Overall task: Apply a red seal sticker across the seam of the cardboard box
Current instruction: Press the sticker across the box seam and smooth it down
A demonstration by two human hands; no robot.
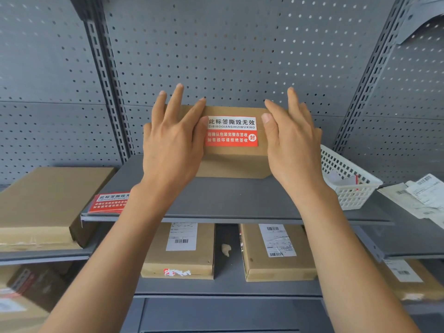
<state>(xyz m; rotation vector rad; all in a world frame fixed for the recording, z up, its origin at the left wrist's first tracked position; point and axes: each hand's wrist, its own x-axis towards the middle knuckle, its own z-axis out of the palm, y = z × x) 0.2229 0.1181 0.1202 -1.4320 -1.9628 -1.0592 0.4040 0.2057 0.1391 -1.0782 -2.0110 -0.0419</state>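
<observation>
A brown cardboard box (234, 162) lies on the grey shelf (228, 200) in the middle of the head view. A white and red seal sticker (231, 131) with printed characters lies flat on the box top, across the seam. My left hand (171, 140) rests flat on the box's left part, its thumb touching the sticker's left edge. My right hand (292, 140) lies on the box's right part, with its thumb tip by the sticker's upper right corner. Both hands have fingers spread and grip nothing.
A stack of spare red seal stickers (109, 203) lies at the shelf's left front. A white plastic basket (348, 181) stands to the right. A large carton (45, 205) sits left, labelled boxes (182, 251) on the shelf below, papers (418, 198) far right. A pegboard wall (228, 56) stands behind.
</observation>
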